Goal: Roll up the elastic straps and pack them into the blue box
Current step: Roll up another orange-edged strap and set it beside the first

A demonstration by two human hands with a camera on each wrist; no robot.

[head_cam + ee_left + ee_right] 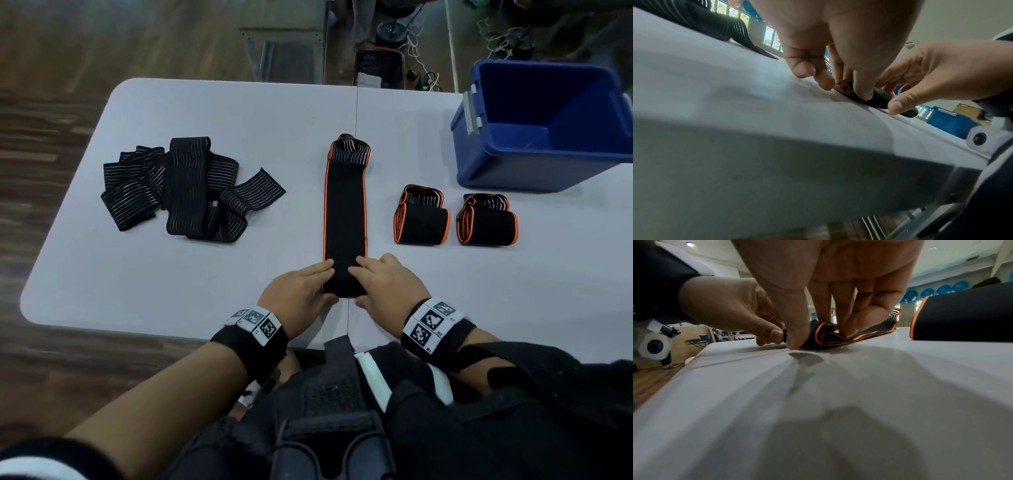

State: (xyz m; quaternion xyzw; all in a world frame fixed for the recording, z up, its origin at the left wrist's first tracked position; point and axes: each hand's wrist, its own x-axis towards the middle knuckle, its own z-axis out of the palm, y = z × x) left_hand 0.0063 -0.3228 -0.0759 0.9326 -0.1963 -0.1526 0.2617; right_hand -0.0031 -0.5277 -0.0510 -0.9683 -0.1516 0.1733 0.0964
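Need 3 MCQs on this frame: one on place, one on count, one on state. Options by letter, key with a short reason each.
1. Where is the blue box?
A. far right corner of the table
B. near left corner
C. on the floor

2. How many orange-edged straps lie already rolled beside the box?
A. none
B. two
C. five

3. What state is the long orange-edged strap in?
A. fully rolled
B. inside the box
C. laid out flat, its near end just being rolled

Key:
1 A: the head view shows the box at the table's far right.
2 B: a first roll and a second roll sit side by side in front of the box.
3 C: the left hand and the right hand pinch the strap's near end, and the right wrist view shows only a small curl started there.
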